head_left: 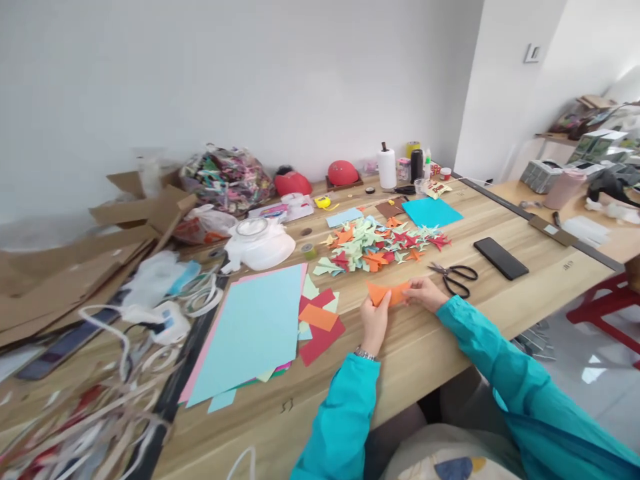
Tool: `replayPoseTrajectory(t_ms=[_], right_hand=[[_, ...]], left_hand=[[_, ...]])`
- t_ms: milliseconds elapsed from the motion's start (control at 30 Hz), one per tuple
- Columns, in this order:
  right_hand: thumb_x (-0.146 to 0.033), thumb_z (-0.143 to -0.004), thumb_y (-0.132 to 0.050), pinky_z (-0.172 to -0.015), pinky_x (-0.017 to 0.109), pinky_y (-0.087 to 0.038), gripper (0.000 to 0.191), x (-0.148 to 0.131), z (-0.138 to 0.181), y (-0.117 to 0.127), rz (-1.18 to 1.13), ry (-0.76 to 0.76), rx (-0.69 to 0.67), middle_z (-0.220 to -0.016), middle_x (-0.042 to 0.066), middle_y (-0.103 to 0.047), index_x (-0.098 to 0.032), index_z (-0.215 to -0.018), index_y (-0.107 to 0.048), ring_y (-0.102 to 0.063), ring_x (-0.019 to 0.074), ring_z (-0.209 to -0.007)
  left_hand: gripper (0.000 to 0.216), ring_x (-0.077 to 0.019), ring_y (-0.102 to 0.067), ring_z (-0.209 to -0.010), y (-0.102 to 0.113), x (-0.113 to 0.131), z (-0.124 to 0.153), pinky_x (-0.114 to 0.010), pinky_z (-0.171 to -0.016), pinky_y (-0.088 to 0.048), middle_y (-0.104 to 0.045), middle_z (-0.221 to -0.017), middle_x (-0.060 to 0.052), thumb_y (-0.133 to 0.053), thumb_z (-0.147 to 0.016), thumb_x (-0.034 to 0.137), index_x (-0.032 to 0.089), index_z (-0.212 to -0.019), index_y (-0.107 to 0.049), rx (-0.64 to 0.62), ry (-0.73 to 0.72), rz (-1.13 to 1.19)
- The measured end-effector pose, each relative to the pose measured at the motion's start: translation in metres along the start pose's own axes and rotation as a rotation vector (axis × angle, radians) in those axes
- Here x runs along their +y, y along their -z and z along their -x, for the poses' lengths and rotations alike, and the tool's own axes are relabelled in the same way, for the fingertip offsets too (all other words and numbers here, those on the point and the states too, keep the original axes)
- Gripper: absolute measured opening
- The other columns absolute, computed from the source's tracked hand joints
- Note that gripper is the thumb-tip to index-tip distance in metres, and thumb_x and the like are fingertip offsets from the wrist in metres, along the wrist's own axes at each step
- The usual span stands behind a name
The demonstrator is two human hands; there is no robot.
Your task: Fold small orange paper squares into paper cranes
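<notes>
An orange sheet of paper (pixel 397 294), partly folded, is held above the table's front part between both hands. My left hand (pixel 375 321) pinches its left portion, thumb on top. On the right end, the fingertips of my right hand (pixel 424 294) are closed. Just beyond the hands lies a heap of folded paper pieces (pixel 367 240) in pale green, orange, red and blue. Left of my left hand are loose cut paper rectangles (pixel 320 317) in red, orange and green. Black-handled scissors (pixel 456 275) rest to the right, blades partly apart.
A stack of large coloured sheets (pixel 255 327) lies at left. A black phone (pixel 501 258) sits right of the scissors, and a turquoise sheet (pixel 433 212) lies behind. Further left are tangled straps (pixel 95 427) and cardboard (pixel 80 267). A white bottle (pixel 387 168) stands near the wall.
</notes>
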State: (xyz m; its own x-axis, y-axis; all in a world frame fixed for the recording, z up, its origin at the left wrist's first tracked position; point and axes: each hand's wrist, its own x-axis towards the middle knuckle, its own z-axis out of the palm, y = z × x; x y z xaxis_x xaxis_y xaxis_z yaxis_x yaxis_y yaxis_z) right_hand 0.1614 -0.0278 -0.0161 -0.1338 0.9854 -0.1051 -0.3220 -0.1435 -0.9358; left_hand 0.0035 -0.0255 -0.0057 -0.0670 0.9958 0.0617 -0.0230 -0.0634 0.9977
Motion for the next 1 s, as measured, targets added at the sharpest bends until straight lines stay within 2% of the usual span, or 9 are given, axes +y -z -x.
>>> replayPoseTrajectory(t_ms=[100,233,333,433,700,800,867,933,1000], right_hand=[[-0.032,-0.053,-0.079,-0.047,0.02,-0.048,0.031,0.0,0.002,-0.001,0.111,-0.011,-0.046,-0.052,0.0,-0.065,-0.011,-0.069,-0.063,-0.06,0.0106,-0.045],[-0.034,-0.058,-0.075,-0.046,0.02,-0.047,0.028,0.0,0.004,-0.006,0.191,-0.039,-0.074,-0.048,-0.001,-0.063,-0.011,-0.066,-0.061,-0.058,0.0097,-0.043],[-0.03,-0.06,-0.071,-0.045,0.018,-0.045,0.022,0.001,0.004,-0.01,0.212,-0.054,-0.057,-0.047,-0.003,-0.06,-0.013,-0.064,-0.058,-0.056,0.0084,-0.043],[-0.025,-0.061,-0.065,-0.044,0.018,-0.046,0.018,0.001,0.003,-0.013,0.228,-0.073,-0.045,-0.053,-0.002,-0.062,-0.014,-0.057,-0.052,-0.056,0.0075,-0.043],[-0.02,-0.067,-0.053,-0.045,0.02,-0.047,0.009,-0.004,0.002,-0.016,0.364,-0.089,-0.022,-0.057,0.001,-0.064,-0.014,-0.061,-0.057,-0.058,0.0095,-0.046],[-0.018,-0.066,-0.052,-0.048,0.022,-0.047,0.011,-0.006,0.004,-0.013,0.485,-0.033,0.07,-0.052,0.001,-0.061,-0.014,-0.058,-0.057,-0.058,0.0114,-0.047],[-0.016,-0.065,-0.052,-0.056,0.025,-0.049,0.008,-0.009,0.011,-0.006,0.589,0.046,0.202,-0.052,0.001,-0.06,-0.015,-0.058,-0.057,-0.059,0.013,-0.053],[-0.017,-0.067,-0.052,-0.072,0.032,-0.049,0.009,-0.012,0.024,0.009,0.692,0.149,0.388,-0.068,0.005,-0.064,-0.015,-0.069,-0.06,-0.061,0.0175,-0.07],[-0.019,-0.072,-0.049,-0.087,0.041,-0.043,0.019,-0.015,0.043,0.03,0.773,0.229,0.548,-0.091,0.012,-0.065,-0.014,-0.085,-0.061,-0.058,0.0236,-0.091]], left_hand=[[0.03,-0.0148,-0.056,-0.061,0.003,-0.006,-0.003,-0.025,-0.059,-0.043,-0.065,-0.066,-0.004,-0.074,-0.057,0.036,0.011,-0.07,-0.064,-0.004,0.003,-0.026],[0.032,-0.0131,-0.055,-0.06,0.004,-0.008,-0.008,-0.023,-0.058,-0.042,-0.065,-0.068,-0.004,-0.075,-0.055,0.036,0.01,-0.072,-0.064,0.038,0.021,-0.035],[0.032,-0.0124,-0.055,-0.06,0.006,-0.006,-0.013,-0.024,-0.059,-0.044,-0.065,-0.069,-0.004,-0.075,-0.055,0.035,0.01,-0.073,-0.064,0.069,0.019,-0.02],[0.032,-0.0128,-0.057,-0.062,0.009,-0.003,-0.017,-0.026,-0.063,-0.047,-0.066,-0.072,-0.003,-0.076,-0.053,0.032,0.011,-0.073,-0.064,0.159,-0.008,0.028],[0.03,-0.0145,-0.06,-0.069,0.013,0.0,-0.019,-0.03,-0.07,-0.051,-0.066,-0.075,-0.003,-0.078,-0.05,0.027,0.013,-0.072,-0.064,0.23,-0.005,0.091],[0.03,-0.0138,-0.061,-0.072,0.015,-0.001,-0.023,-0.031,-0.076,-0.05,-0.067,-0.08,-0.003,-0.078,-0.052,0.025,0.012,-0.075,-0.063,0.259,-0.002,0.176],[0.031,-0.0137,-0.062,-0.075,0.018,0.0,-0.027,-0.031,-0.079,-0.05,-0.067,-0.082,-0.003,-0.077,-0.054,0.025,0.013,-0.079,-0.062,0.296,0.014,0.239],[0.032,-0.0141,-0.063,-0.075,0.021,0.001,-0.029,-0.032,-0.077,-0.051,-0.066,-0.08,-0.002,-0.077,-0.055,0.026,0.014,-0.079,-0.06,0.298,0.103,0.281],[0.031,-0.015,-0.063,-0.073,0.023,0.004,-0.03,-0.032,-0.071,-0.052,-0.065,-0.078,-0.001,-0.076,-0.055,0.028,0.015,-0.077,-0.058,0.256,0.233,0.308]])
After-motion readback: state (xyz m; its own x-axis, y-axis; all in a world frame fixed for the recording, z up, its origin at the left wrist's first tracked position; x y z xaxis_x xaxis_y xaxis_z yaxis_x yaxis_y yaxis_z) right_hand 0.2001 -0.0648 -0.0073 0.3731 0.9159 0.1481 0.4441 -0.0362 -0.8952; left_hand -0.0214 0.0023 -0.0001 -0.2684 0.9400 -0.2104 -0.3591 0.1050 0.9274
